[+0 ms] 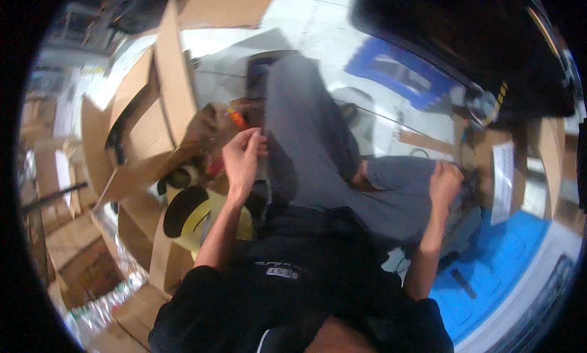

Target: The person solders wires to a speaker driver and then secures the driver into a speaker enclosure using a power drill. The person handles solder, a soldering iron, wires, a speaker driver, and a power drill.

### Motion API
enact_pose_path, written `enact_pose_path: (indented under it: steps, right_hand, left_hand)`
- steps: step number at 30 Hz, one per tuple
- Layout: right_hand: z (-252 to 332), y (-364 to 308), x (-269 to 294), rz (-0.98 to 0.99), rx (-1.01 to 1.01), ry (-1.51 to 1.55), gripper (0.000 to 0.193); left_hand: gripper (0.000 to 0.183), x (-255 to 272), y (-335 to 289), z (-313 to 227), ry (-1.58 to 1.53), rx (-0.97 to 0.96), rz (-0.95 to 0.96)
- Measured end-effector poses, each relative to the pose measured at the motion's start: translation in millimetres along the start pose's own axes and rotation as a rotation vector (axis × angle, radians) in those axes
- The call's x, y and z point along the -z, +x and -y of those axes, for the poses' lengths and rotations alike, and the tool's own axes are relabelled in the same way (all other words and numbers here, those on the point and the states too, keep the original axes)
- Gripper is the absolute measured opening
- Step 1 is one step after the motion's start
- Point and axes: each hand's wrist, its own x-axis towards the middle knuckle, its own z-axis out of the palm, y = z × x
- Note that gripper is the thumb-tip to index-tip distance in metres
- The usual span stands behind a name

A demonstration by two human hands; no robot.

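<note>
My left hand (243, 156) is raised beside my left thigh, its fingers curled together at the tips in a pinch. Whatever it may hold is too small or blurred to make out. Over my bent right leg (397, 175), near the knee, my right hand (445, 180) is closed in a fist with its inside hidden. Close to my left forearm stands a large yellow roll (227, 215) with a dark hollow, apparently tape. An open cardboard box (143, 123) lies to the left of my left hand, with brown crumpled material (205, 130) beside it.
On the right lies a blue plastic tray or lid (510, 255) with a dark bar (463, 284) on it. A blue frame-like piece (397, 71) rests on the white tiled floor (312, 16). A big black object (458, 41) fills the far right. More cardboard boxes (73, 237) crowd the left.
</note>
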Motion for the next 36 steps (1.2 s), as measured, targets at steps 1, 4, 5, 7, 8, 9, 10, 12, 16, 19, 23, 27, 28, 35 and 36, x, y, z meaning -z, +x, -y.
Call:
enact_pose_path:
  steps: [1,4,5,7,8,9,10,12,16,19,23,27,28,35,36]
  right_hand:
    - [3,0,-1,-0.005,-0.001,0.036,0.015]
    - [27,8,-16,0.030,0.033,0.017,0.017]
    - [36,15,-25,0.034,0.060,0.120,0.019]
    - [57,36,-55,0.316,-0.058,0.151,0.024]
    - [70,49,-75,0.433,-0.160,0.179,0.028]
    - [76,60,-94,0.545,-0.273,0.214,0.032]
    - [78,65,-113,0.522,-0.307,0.256,0.029]
    - [79,70,-152,0.508,-0.422,0.289,0.026]
    - [76,71,-214,0.382,-0.765,0.444,0.025]
    - [79,66,-207,0.260,-0.631,0.438,0.022]
    - [87,67,-112,0.321,-0.380,0.770,0.029]
    - [107,38,7,0.187,-0.265,1.203,0.023]
    - [114,31,29,0.181,-0.306,1.233,0.020]
    - [120,17,96,0.123,-0.489,1.540,0.014]
    - [116,17,99,0.096,-0.518,1.611,0.013]
  left_hand:
    - [0.027,-10,-6,-3,0.069,-0.079,-0.003]
    - [0.023,-43,-17,-9,0.320,-0.266,0.061]
    - [0.022,-55,-21,-11,0.411,-0.380,0.089]
    - [0.018,-81,-28,-11,0.325,-0.360,0.168]
    - [0.019,-90,-32,-12,0.332,-0.349,0.225]
    - [0.019,-99,-36,-12,0.340,-0.333,0.280]
    - [0.019,-108,-42,-12,0.328,-0.346,0.320]
    - [0.020,-119,-52,-14,0.339,-0.379,0.397]
    - [0.022,-131,-67,-13,0.325,-0.364,0.498]
    - [0.025,-144,-63,-7,0.270,-0.297,0.526]
    - [0.029,-168,-46,-9,0.196,-0.192,0.519]
    - [0.035,-208,-38,-33,-0.199,0.030,0.585]
    - [0.034,-215,-41,-39,-0.275,0.057,0.627]
    - [0.028,-210,-66,-75,-0.543,0.193,0.771]
    - [0.027,-209,-67,-79,-0.533,0.184,0.734]
